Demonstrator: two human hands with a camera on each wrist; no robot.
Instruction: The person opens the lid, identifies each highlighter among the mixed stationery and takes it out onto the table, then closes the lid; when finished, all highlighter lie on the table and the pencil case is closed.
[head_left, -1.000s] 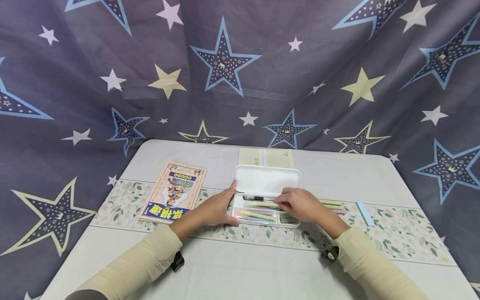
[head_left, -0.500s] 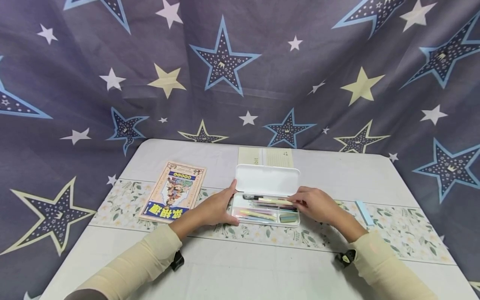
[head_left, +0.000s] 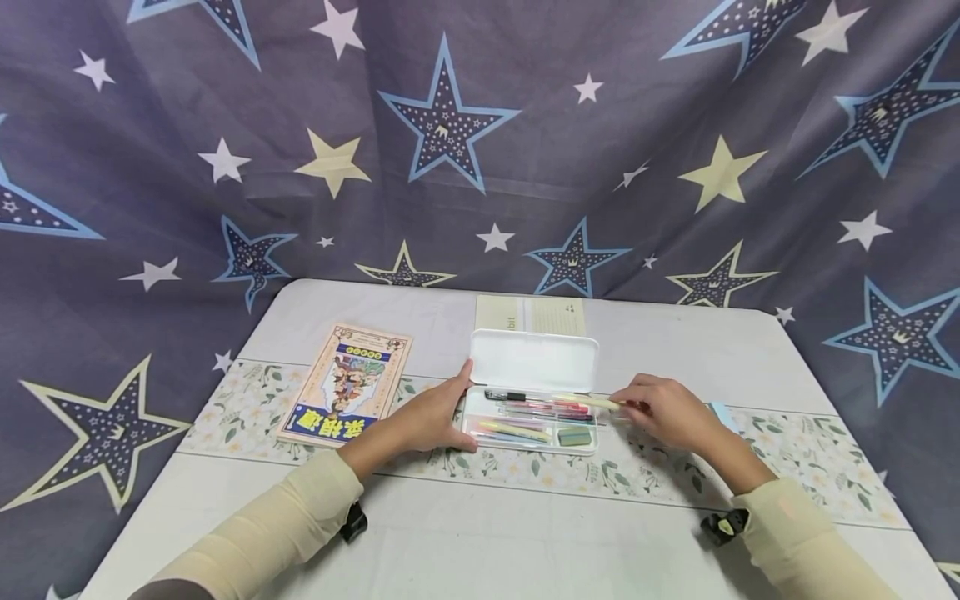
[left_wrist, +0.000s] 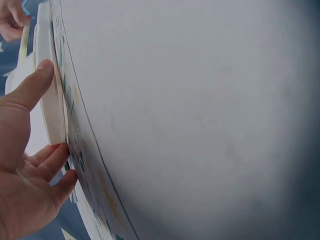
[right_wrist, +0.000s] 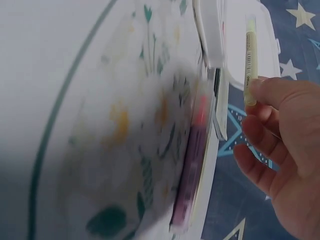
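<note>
A white pencil case (head_left: pixel 534 358) lies with its lid raised in the middle of the table. My left hand (head_left: pixel 435 414) grips its left end, thumb at the front wall and fingers towards the hinge. Just right of the case, my right hand (head_left: pixel 663 410) pinches a pale yellow highlighter (right_wrist: pixel 251 60) between thumb and fingers; the highlighter's far end reaches over the case's back right corner. Inside the case are a black-capped pen (head_left: pixel 510 396), some red pens (head_left: pixel 570 408), pastel sticks (head_left: pixel 513 431) and a greenish block (head_left: pixel 575 436) in a small compartment.
A picture-covered book (head_left: pixel 347 383) lies to the left. Behind the lid is a cream notebook (head_left: pixel 530 312). A pink-purple highlighter (right_wrist: pixel 192 165) lies on the table near my right hand, which partly hides a light blue strip (head_left: pixel 723 416) in the head view.
My right hand has moved rightward from over the case to beyond its right end, taking the yellow highlighter along. More of the case's contents now show. The left hand has stayed in place.
</note>
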